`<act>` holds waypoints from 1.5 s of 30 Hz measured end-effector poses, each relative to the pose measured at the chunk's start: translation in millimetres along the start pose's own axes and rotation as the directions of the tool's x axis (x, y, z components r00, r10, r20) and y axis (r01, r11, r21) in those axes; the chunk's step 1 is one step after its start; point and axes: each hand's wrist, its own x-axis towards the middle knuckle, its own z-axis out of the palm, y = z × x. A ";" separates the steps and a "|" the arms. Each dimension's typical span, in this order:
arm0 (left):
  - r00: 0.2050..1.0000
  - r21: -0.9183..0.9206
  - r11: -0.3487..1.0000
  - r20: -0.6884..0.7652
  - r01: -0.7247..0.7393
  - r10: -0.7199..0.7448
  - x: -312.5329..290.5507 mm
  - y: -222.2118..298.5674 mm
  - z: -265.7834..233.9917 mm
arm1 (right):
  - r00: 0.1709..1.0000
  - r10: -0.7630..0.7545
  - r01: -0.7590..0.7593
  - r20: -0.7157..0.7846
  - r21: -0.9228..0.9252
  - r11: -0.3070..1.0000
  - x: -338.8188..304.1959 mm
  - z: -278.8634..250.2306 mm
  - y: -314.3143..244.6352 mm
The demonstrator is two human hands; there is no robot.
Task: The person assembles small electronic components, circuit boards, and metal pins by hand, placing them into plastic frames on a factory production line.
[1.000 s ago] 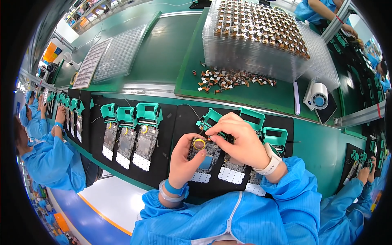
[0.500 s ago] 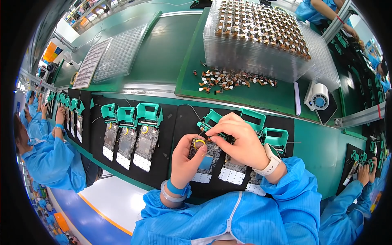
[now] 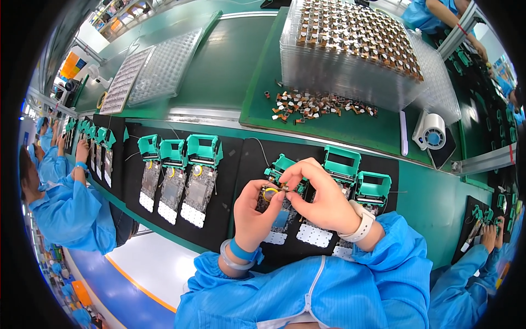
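My left hand (image 3: 253, 215) is closed over a circuit board (image 3: 280, 220), its thumb and index finger curled beside a yellow ring (image 3: 269, 193) on the board. Just to the right, my right hand (image 3: 324, 200) pinches a small dark part (image 3: 285, 188) between thumb and index finger, too small to name. The two hands' fingertips nearly meet at this part. Behind them a green plastic fixture (image 3: 280, 164) stands at the board's far end, partly hidden by my right hand. Another board with a white lower end (image 3: 313, 234) lies under my right hand.
Three boards in green fixtures (image 3: 203, 148) lie left on the black mat (image 3: 227, 186). Farther back are loose small flex parts (image 3: 320, 104), a stack of clear trays (image 3: 339, 66) and a small white fan (image 3: 432, 134). Co-workers in blue sit at both sides.
The view has shifted slightly, so the bench appears a little farther right. My left thumb has come up closer to my right fingertips, and the small part shows between them.
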 end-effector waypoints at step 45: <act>0.991 0.775 0.631 -0.108 0.036 0.075 -25.4 12.4 -64.5 | 0.469 0.698 -0.794 -0.542 0.089 0.602 -250.5 -187.3 6.8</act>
